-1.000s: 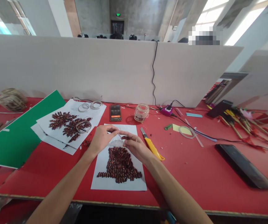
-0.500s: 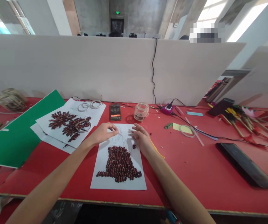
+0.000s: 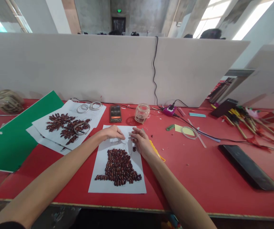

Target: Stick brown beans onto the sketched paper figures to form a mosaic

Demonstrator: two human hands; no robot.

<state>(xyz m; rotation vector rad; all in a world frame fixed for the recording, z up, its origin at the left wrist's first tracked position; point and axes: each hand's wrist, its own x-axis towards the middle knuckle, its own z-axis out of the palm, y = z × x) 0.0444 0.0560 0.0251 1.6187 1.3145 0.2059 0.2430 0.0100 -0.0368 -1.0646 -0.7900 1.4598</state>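
A white sheet of paper [image 3: 95,184] lies before me, with rows of dark red-brown beans [image 3: 119,167] covering its lower middle. Thin pencil lines show above the beans, partly behind my hands. Over the upper part of the sheet, my left hand [image 3: 113,132] reaches in with thumb and fingers pinched together; whatever is at their tips is too small to make out. My right hand [image 3: 141,141] hovers by the sheet's upper right edge, fingers bent and slightly apart. Close under it is a loose dark bean [image 3: 134,149].
Behind the sheet stand a phone [image 3: 115,114] and a glass jar [image 3: 142,113]. Bean-covered sheets [image 3: 96,119] and a green board [image 3: 22,140] lie left. To the right are a purple power adapter [image 3: 169,110], tape ring [image 3: 189,133], cables and a black case [image 3: 248,167].
My left hand's fingers have moved slightly right and down toward the paper and closed more. My right hand's fingers have drawn inward, nearer the left hand. The whole view has shifted slightly.
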